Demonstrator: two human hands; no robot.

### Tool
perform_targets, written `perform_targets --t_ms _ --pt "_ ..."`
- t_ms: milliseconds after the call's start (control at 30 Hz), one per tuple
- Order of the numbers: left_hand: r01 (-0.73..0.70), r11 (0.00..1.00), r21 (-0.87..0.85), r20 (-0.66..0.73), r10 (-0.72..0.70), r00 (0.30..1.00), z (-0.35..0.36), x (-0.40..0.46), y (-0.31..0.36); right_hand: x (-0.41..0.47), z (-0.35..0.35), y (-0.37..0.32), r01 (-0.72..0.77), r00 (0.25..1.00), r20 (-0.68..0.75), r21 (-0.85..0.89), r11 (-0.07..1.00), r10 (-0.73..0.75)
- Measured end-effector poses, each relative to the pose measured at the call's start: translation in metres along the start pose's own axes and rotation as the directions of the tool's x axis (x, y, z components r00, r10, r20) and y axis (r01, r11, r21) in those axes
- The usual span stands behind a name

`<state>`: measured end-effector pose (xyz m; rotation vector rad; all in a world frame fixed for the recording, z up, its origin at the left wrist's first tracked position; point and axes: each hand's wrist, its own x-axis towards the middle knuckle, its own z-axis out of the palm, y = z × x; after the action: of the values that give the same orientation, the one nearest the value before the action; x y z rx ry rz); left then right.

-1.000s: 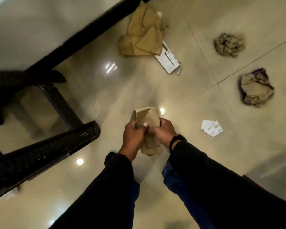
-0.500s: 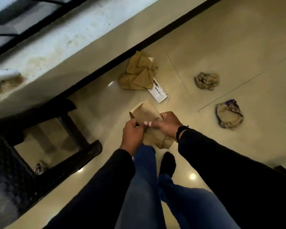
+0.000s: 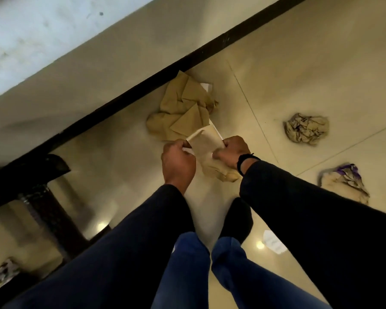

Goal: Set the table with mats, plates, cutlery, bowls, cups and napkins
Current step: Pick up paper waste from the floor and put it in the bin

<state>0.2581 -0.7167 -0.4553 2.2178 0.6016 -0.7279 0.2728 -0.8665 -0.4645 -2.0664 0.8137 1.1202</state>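
Observation:
I am standing over a shiny tiled floor, holding a small brown paper bag [image 3: 206, 144] in front of me at waist height. My left hand [image 3: 177, 162] pinches its left edge with curled fingers. My right hand [image 3: 233, 152], with a dark band at the wrist, grips the right edge. The bag's mouth is pulled apart between the two hands, and its crumpled bottom hangs down below my right hand. No plates, cutlery or cups are in sight.
A heap of brown paper [image 3: 183, 110] lies on the floor by the dark skirting [image 3: 125, 101]. Two crumpled wrappers [image 3: 306, 128] [image 3: 343, 185] lie to the right, white scraps [image 3: 273, 241] near my feet. A dark woven furniture frame [image 3: 42, 197] stands at left.
The view has tilted and shifted toward the wall. My hands have moved apart, pulling the bag's mouth wider and holding it higher over the paper heap.

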Motion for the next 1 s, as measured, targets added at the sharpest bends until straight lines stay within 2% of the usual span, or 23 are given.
perform_targets --t_ms 67,133,233,333,433,533,667,800,933,1000 --pt "-0.084 0.971 0.222 -0.032 0.094 0.995 0.011 0.022 -0.015 0.028 0.006 0.004 -0.019 1.0 -0.022 -0.019 1.0 0.019" --pt "-0.174 0.901 0.398 -0.02 0.198 0.98 0.011 0.039 -0.021 0.038 0.006 0.004 -0.033 0.999 -0.038 -0.028 0.999 0.032" --pt "-0.279 0.796 0.537 0.099 0.268 0.958 0.011 0.068 -0.029 0.058 0.016 0.004 -0.039 0.999 -0.026 -0.036 0.999 0.038" --pt "-0.341 0.702 0.626 0.198 0.28 0.94 0.014 0.092 -0.04 0.069 0.032 0.004 -0.052 0.998 -0.025 -0.041 0.998 0.051" --pt "-0.376 0.651 0.659 0.209 0.322 0.923 0.024 0.108 -0.054 0.079 0.044 0.003 -0.077 0.994 -0.084 -0.075 0.994 0.07" --pt "-0.394 0.635 0.664 0.158 0.395 0.905 0.032 0.115 -0.062 0.083 0.05 0.004 -0.088 0.987 -0.145 -0.098 0.991 0.073" --pt "-0.35 0.626 0.697 0.211 0.287 0.934 0.03 0.126 -0.049 0.088 0.053 0.002 -0.115 0.978 -0.187 -0.083 0.99 0.098" --pt "-0.368 0.613 0.699 0.235 0.289 0.928 0.024 0.127 -0.04 0.09 0.051 -0.002 -0.163 0.979 -0.122 0.004 0.987 0.162" --pt "-0.374 0.647 0.665 0.184 0.343 0.921 0.023 0.124 -0.044 0.08 0.065 0.001 -0.214 0.977 0.044 0.216 0.953 0.209" --pt "-0.377 0.669 0.641 0.178 0.348 0.921 0.023 0.126 -0.045 0.076 0.068 0.003 -0.203 0.979 0.049 0.294 0.934 0.197"
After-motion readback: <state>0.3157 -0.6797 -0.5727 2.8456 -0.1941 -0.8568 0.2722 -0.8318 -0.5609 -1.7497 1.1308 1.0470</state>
